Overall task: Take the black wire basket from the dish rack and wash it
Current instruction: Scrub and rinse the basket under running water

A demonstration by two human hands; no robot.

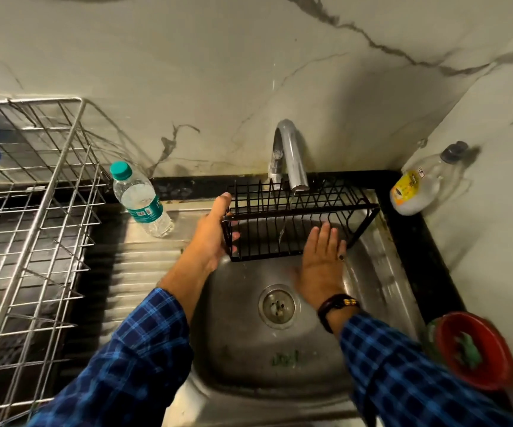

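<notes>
Here the steel sink (381, 272) fills the middle, with the wire dish rack (30, 241) on its left, and the black wire basket (295, 223) hangs over the basin under the running tap (289, 155). The left hand (215, 232) grips the basket's left end, while the right hand (319, 260) lies flat and open against its front wires. A water bottle (141, 200) stands by the rack.

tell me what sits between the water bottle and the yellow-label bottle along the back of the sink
In the head view, the faucet and the black wire basket, held under its stream by the left hand, lie between the water bottle and yellow-label bottle.
</notes>
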